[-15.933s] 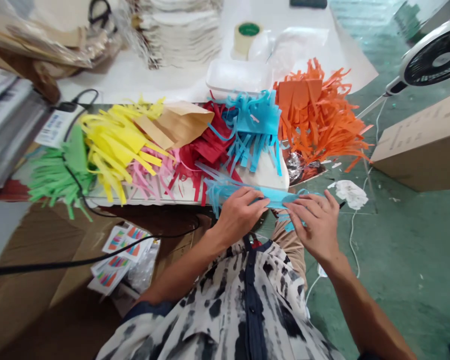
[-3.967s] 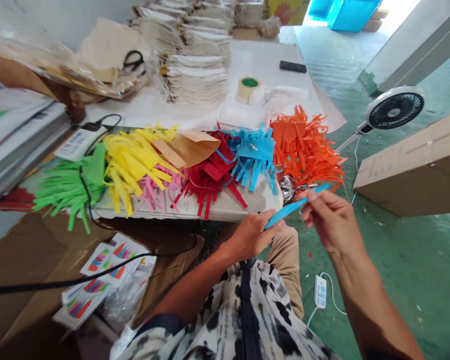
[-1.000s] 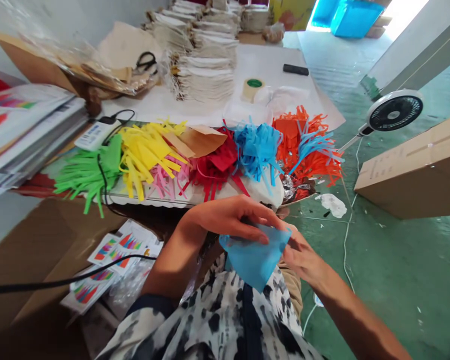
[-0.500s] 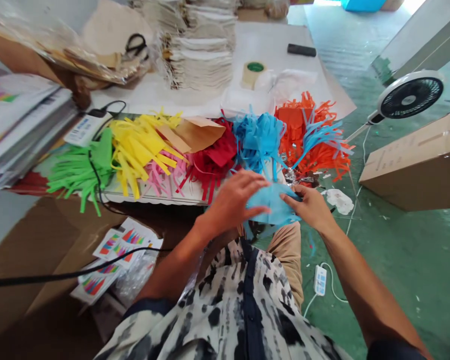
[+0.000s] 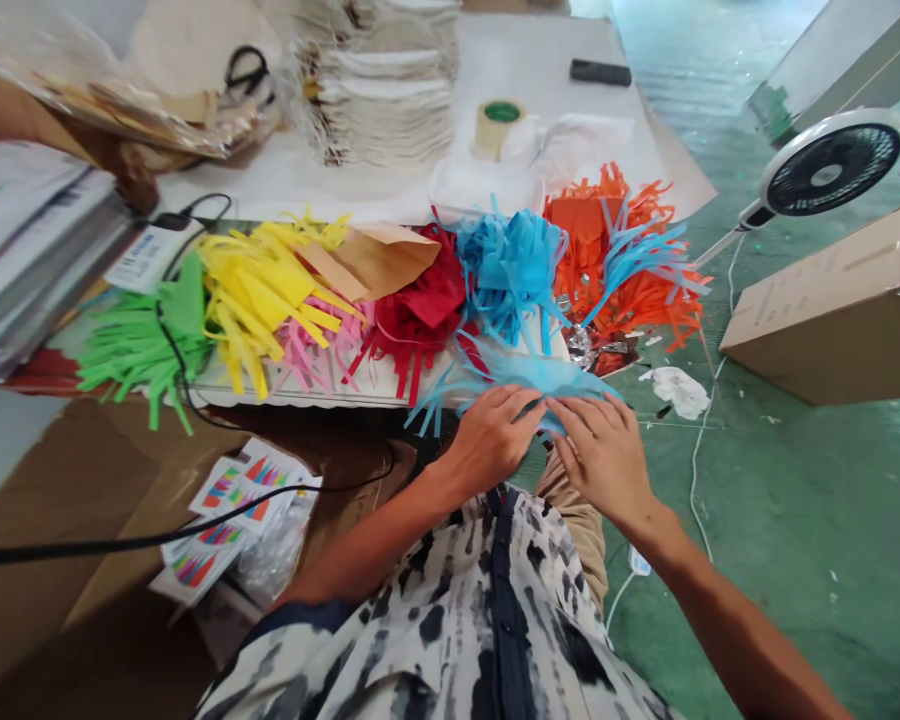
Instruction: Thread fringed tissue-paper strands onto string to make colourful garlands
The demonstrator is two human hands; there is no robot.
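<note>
Both hands meet just off the near edge of the table (image 5: 371, 390), toward its right corner. The left hand (image 5: 491, 432) and the right hand (image 5: 604, 450) have bent fingers and appear to pinch the close side of one light-blue fringed sheet (image 5: 532, 372); the thumbs are mostly hidden. The sheet's strips spread leftward over the edge. Its fringe looks already cut, yet it lies broad and slack, so work on this piece seems unfinished; how much is left I cannot tell.

Along that edge, from the left corner to the right, lie six coloured heaps: one green heap (image 5: 139, 345), one yellow heap (image 5: 259, 290), one pink heap (image 5: 319, 345), one red heap (image 5: 420, 305), one blue heap (image 5: 510, 265) and one orange heap (image 5: 592, 230). All are fringed already; their layers overlap too much to count. One bunch of loose blue strips (image 5: 641, 260) rests on the orange. One folded brown paper (image 5: 382, 262) sits between yellow and red.

Farther back are one tape roll (image 5: 497, 128) and one black bar (image 5: 600, 73), nearer the right edge.
</note>
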